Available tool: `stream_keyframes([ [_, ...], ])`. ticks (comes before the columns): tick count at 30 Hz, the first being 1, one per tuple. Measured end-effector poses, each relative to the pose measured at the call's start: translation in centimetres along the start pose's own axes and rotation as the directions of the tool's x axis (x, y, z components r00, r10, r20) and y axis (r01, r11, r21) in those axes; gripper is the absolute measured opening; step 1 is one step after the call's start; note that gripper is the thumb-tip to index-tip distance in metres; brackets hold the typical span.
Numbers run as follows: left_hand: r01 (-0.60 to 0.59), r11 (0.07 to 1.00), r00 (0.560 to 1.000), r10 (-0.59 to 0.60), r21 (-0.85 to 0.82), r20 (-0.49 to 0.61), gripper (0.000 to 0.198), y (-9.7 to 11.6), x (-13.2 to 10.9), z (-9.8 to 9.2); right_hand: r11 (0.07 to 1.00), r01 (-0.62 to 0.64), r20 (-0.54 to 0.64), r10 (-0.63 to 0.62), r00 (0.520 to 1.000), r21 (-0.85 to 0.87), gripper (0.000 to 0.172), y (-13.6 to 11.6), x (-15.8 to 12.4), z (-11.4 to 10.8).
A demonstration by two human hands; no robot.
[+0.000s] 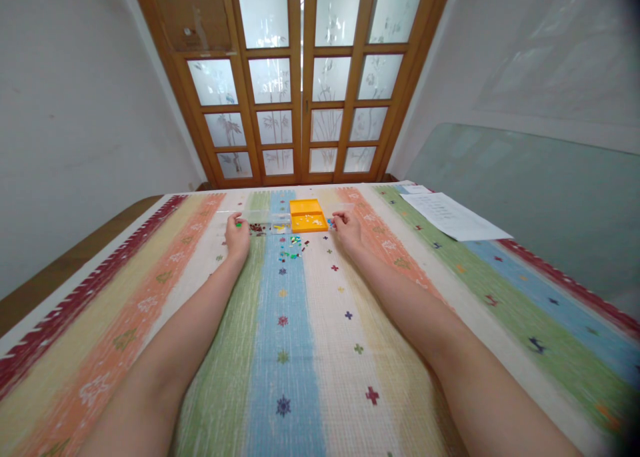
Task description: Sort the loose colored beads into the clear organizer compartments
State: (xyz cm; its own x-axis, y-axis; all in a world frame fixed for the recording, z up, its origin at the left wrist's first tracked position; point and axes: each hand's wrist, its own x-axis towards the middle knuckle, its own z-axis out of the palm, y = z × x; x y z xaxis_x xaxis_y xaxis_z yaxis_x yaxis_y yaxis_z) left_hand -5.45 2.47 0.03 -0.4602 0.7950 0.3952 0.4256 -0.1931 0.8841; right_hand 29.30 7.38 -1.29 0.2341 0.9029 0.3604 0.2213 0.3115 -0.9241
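Both my arms stretch far out over a striped cloth. My left hand (237, 234) rests closed at the left of a clear plastic box (265, 219), pinching a tiny green bead. My right hand (347, 230) lies closed just right of an orange tray (307, 215), fingertips pinched on a small blue bead. The orange tray has two compartments with a few pale pieces inside. Several small coloured beads (293, 243) lie scattered on the cloth between my hands, in front of the box and tray.
The striped cloth (300, 350) covers the whole table. A white printed sheet (453, 215) lies at the far right. Wooden doors with frosted glass panes (300, 83) stand behind the table. A glass panel (525, 197) leans at the right wall.
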Motion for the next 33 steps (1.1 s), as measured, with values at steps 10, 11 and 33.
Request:
stream_keyframes([
  [10, -0.728, 0.658, 0.563, 0.413, 0.192, 0.716, 0.034, 4.3, -5.3, 2.9, 0.999, 0.036, 0.025, -0.035, 0.999, -0.037, 0.027, -0.7, -0.6, 0.1],
  [11, -0.735, 0.649, 0.553, 0.402, 0.199, 0.729, 0.034, 4.3, -5.5, 3.0, 0.998, 0.041, 0.026, -0.04, 0.999, -0.048, 0.027, -0.7, -0.6, 0.1],
  [33, -0.586, 0.753, 0.727, 0.326, 0.299, 0.604, 0.013, 1.7, -3.2, 2.0, 0.63, 0.751, 0.715, -0.43, 0.551, -0.199, 0.034, -3.4, -4.8, 2.3],
])
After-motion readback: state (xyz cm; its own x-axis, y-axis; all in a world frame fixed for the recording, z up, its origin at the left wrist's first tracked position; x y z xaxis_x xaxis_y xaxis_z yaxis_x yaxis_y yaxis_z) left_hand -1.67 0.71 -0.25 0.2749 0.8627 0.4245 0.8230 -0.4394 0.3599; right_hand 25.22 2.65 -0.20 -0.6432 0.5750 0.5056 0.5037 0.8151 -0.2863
